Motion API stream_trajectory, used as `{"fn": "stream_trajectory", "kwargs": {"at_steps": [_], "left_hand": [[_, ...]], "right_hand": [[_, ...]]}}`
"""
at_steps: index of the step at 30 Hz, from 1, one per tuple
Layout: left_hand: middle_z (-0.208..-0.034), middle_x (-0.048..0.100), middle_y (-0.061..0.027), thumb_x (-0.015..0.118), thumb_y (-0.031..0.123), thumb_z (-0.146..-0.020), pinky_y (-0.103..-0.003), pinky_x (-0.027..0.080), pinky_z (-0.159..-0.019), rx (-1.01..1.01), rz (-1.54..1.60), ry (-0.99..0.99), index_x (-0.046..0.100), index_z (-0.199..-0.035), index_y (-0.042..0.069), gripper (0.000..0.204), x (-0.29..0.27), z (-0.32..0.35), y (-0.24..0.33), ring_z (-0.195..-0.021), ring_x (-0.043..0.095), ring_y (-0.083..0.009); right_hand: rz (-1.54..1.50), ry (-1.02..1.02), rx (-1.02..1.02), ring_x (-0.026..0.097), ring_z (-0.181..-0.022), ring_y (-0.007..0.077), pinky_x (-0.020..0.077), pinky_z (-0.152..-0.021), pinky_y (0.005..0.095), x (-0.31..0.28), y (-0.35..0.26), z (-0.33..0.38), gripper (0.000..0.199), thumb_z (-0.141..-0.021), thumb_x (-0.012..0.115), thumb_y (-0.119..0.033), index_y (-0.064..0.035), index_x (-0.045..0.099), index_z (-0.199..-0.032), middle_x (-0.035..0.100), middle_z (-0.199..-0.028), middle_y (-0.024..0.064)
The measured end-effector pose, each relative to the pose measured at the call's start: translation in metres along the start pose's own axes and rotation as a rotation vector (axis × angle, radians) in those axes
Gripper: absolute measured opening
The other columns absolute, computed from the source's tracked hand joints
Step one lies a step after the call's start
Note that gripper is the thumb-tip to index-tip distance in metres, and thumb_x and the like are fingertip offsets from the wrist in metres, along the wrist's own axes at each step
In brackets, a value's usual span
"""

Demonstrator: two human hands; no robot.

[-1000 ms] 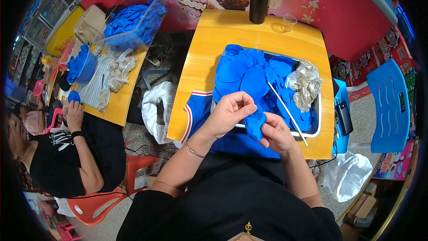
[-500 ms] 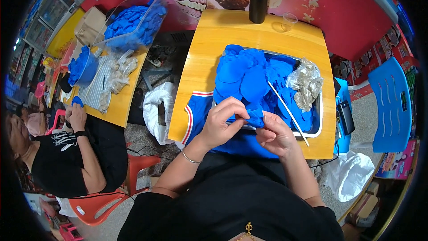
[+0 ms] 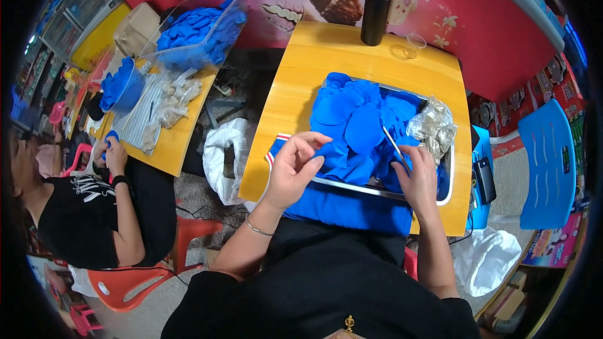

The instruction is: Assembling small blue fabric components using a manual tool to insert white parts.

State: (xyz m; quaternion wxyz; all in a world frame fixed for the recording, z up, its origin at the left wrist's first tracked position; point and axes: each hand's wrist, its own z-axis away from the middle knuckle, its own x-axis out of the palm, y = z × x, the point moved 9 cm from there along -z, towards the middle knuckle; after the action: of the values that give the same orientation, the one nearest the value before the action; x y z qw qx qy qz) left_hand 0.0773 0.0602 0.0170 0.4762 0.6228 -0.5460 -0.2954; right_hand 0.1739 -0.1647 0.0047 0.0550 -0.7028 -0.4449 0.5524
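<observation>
Blue, rounded, petal-like fabric pieces (image 3: 364,129) are heaped in a metal tray (image 3: 352,187) on the yellow table in front of me. My left hand (image 3: 298,166) is at the heap's near left side, fingers curled and thumb a little apart, with a blue fabric piece (image 3: 335,152) between them. Where the fingers meet the piece is partly hidden. Over the tray's right part, my right hand (image 3: 417,179) is closed on a thin white stick (image 3: 391,139). The stick's far end points up and left across the blue pieces; its near end is hidden behind the hand.
A crumpled clear plastic bag (image 3: 433,127) lies on the tray's right side. A black bottle (image 3: 377,12) and a clear cup (image 3: 414,44) stand at the table's back. At the left, a person (image 3: 88,226) handles a blue piece. A blue chair (image 3: 548,169) is at right.
My hands have moved apart from the blue piece they both held. The right hand has gone right onto the white stick, and the left has shifted slightly left. The view has shifted a little.
</observation>
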Motion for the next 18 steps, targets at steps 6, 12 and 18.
{"fn": "stream_trajectory", "kwargs": {"at_steps": [6,12,18], "left_hand": [[-0.095,0.054,-0.0043,0.054,-0.002,-0.087,-0.019,0.036,-0.069,-0.232,0.452,0.132,0.041,-0.088,0.009,0.016,0.003,0.008,-0.023,-0.076,0.043,-0.0041],[-0.101,0.054,-0.0118,0.05,0.0,-0.089,-0.026,0.041,-0.08,-0.296,0.516,0.17,0.041,-0.093,0.007,0.012,-0.003,0.014,-0.039,-0.089,0.05,-0.0117],[-0.098,0.05,-0.0103,0.05,-0.001,-0.089,-0.026,0.041,-0.077,-0.279,0.565,0.144,0.041,-0.095,0.008,0.014,0.017,0.007,-0.026,-0.089,0.051,-0.0117]], "right_hand": [[0.22,-0.007,0.011,0.057,-0.067,0.0256,0.0444,-0.059,0.0345,0.008,0.019,0.017,0.025,-0.08,0.064,-0.004,-0.0046,0.064,-0.105,0.059,-0.078,0.0108],[-0.159,0.034,-0.018,0.055,-0.059,0.0215,0.0431,-0.054,0.0293,-0.027,-0.04,0.012,0.029,-0.078,0.062,0.004,-0.0061,0.067,-0.105,0.057,-0.07,0.0103],[-0.152,-0.084,-0.126,0.056,-0.058,0.0203,0.0446,-0.052,0.0303,-0.021,-0.066,0.023,0.032,-0.073,0.066,0.005,-0.0073,0.069,-0.103,0.058,-0.069,0.0089]]}}
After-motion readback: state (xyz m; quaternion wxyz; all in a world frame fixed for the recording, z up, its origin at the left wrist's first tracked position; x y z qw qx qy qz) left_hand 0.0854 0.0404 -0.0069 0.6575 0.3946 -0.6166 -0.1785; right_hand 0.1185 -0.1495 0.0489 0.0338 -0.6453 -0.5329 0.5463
